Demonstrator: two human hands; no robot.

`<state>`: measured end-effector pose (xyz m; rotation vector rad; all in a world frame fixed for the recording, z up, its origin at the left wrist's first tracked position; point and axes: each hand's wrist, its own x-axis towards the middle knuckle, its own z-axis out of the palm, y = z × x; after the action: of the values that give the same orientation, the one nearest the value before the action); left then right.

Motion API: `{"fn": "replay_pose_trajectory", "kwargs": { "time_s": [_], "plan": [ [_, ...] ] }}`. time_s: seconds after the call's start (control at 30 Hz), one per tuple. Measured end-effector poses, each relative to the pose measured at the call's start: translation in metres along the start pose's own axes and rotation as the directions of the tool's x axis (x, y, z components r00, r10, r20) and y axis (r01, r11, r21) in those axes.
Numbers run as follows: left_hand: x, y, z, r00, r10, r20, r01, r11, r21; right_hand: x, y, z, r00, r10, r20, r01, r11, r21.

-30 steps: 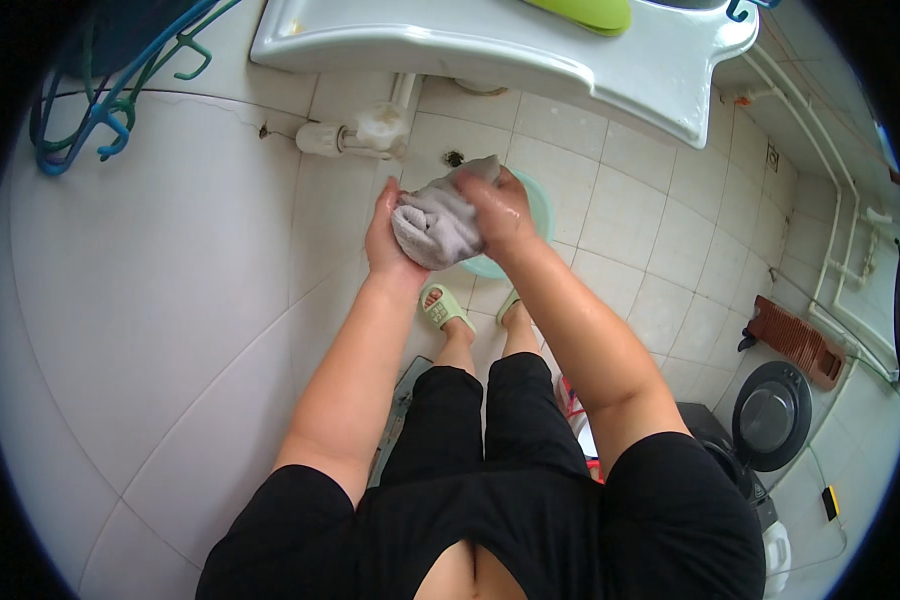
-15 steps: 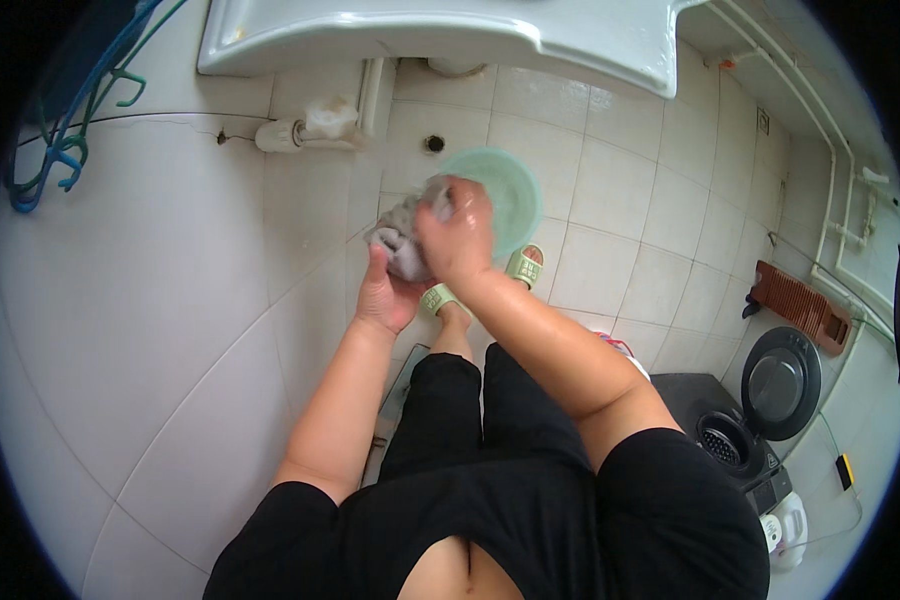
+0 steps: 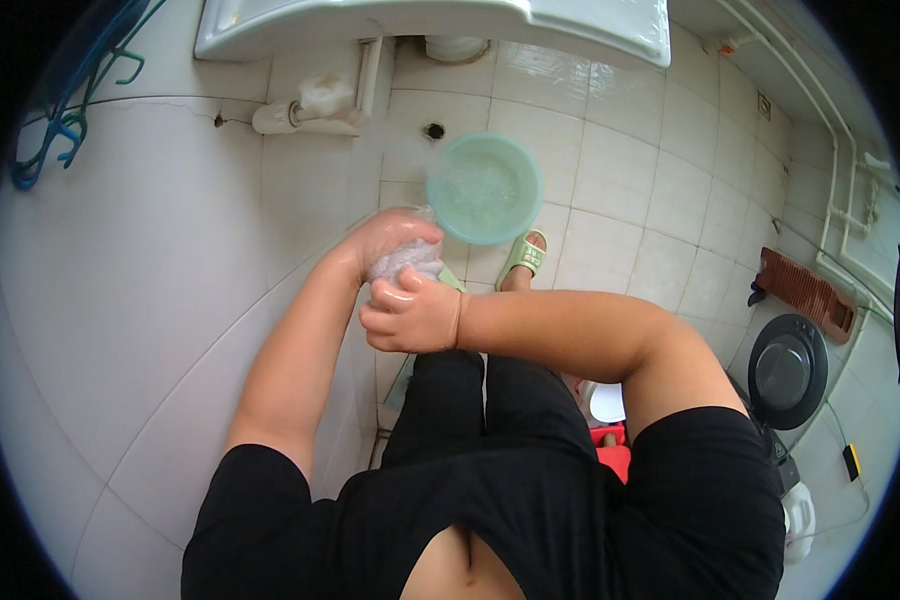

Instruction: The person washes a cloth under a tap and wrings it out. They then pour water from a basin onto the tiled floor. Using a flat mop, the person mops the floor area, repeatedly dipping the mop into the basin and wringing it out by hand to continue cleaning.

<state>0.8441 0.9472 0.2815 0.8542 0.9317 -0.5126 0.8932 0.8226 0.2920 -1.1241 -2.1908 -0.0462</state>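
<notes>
A wet greyish-white cloth (image 3: pixel 407 260) is bunched between my two hands, to the left of and nearer than the basin. My left hand (image 3: pixel 390 232) is closed over its far side, with water around the fingers. From the near side, my right hand (image 3: pixel 410 315) grips the same cloth, fingers curled. Part of the cloth is hidden by the fingers. A pale green basin (image 3: pixel 515 232) stands on the tiled floor just beyond, and its water looks stirred up. A blurred spray of water shows at its left rim.
A white washbasin (image 3: pixel 440 22) juts out at the top, with a floor drain (image 3: pixel 434 131) below it. Tiled wall rises on the left, where blue and green hangers (image 3: pixel 70 140) hang. To the right are a brown washboard (image 3: pixel 805 293), a black open lid (image 3: pixel 788 370) and a white jug (image 3: pixel 799 520).
Both hands have drawn away from the basin with the cloth. My right hand has come nearer to me, below the cloth; my left has moved to its far side.
</notes>
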Motion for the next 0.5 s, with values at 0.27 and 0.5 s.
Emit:
{"fn": "replay_pose_trajectory", "kwargs": {
  "time_s": [0.27,0.5],
  "plan": [
    [0.007,-0.009,0.010,0.934,0.250,-0.253,-0.134,0.907,0.400,-0.022,0.004,0.016,0.962,-0.197,0.189,0.213,0.975,-0.069],
    [-0.002,-0.026,0.029,0.822,0.466,-0.327,-0.569,0.678,-0.464,-0.013,0.005,-0.044,0.809,0.576,-0.119,-0.498,0.779,0.382]
  ]
}}
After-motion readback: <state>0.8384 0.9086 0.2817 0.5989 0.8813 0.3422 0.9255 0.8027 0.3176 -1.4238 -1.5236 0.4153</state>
